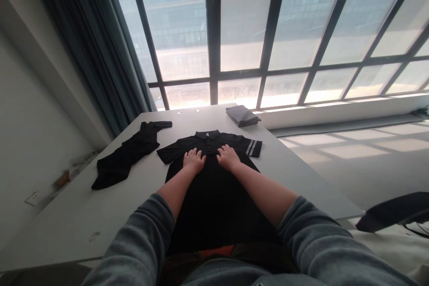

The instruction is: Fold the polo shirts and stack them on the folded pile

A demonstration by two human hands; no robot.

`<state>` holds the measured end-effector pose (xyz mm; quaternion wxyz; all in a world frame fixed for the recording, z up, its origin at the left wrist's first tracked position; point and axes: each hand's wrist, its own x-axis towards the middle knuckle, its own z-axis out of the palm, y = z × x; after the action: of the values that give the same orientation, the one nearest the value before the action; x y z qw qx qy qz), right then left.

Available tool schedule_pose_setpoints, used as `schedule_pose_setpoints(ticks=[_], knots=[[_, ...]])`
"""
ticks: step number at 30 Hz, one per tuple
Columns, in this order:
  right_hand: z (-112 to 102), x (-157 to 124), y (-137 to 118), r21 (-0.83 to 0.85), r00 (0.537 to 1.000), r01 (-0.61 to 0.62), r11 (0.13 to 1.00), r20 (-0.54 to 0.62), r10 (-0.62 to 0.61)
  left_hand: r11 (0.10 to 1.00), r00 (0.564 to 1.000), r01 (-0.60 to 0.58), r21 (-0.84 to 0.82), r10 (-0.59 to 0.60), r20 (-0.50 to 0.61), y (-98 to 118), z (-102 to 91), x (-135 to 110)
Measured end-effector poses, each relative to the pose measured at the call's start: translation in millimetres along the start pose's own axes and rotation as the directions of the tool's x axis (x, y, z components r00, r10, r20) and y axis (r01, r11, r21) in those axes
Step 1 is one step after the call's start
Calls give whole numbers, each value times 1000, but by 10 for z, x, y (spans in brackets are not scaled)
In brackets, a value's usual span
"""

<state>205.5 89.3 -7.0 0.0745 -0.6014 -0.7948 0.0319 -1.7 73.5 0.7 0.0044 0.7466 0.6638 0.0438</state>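
A black polo shirt (214,196) lies spread flat, front up, on the white table (301,174), its collar toward the window and its right sleeve marked with grey stripes. My left hand (193,161) rests palm down on the shirt's chest, fingers spread and flat. My right hand (228,157) lies beside it on the chest, also flat with fingers apart. Neither hand holds anything. Both grey sleeves are pushed up to the elbows.
A second black garment (129,154) lies crumpled on the table to the left. A folded grey garment (241,115) sits at the table's far edge by the window. Dark curtains (97,44) hang at the left. A dark chair part (395,212) shows at the right.
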Motion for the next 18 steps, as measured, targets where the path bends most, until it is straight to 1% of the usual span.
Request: schedule_pose_setpoints(ticks=[2, 4, 6, 9, 12, 15, 18], knots=[[78, 96, -84, 41, 997, -23, 999, 79, 19, 1000, 999, 17, -15, -17, 35, 44, 88, 133], [166, 135, -34, 66, 990, -42, 997, 138, 33, 998, 997, 50, -29, -48, 62, -14, 183, 181], [218, 146, 125, 68, 985, -75, 995, 160, 63, 995, 993, 88, -40, -85, 77, -138, 250, 183], [212, 169, 416, 36, 975, -158, 987, 163, 150, 987, 984, 158, -42, -154, 85, -343, 287, 176], [189, 206, 578, 6, 963, -220, 975, 162, 216, 974, 971, 224, -28, -221, 90, -467, 305, 181], [181, 225, 542, -3, 953, -254, 967, 167, 251, 967, 964, 253, -13, -251, 86, -480, 336, 179], [116, 287, 380, -24, 936, -303, 953, 178, 302, 964, 960, 266, 5, -266, 84, -429, 324, 216]])
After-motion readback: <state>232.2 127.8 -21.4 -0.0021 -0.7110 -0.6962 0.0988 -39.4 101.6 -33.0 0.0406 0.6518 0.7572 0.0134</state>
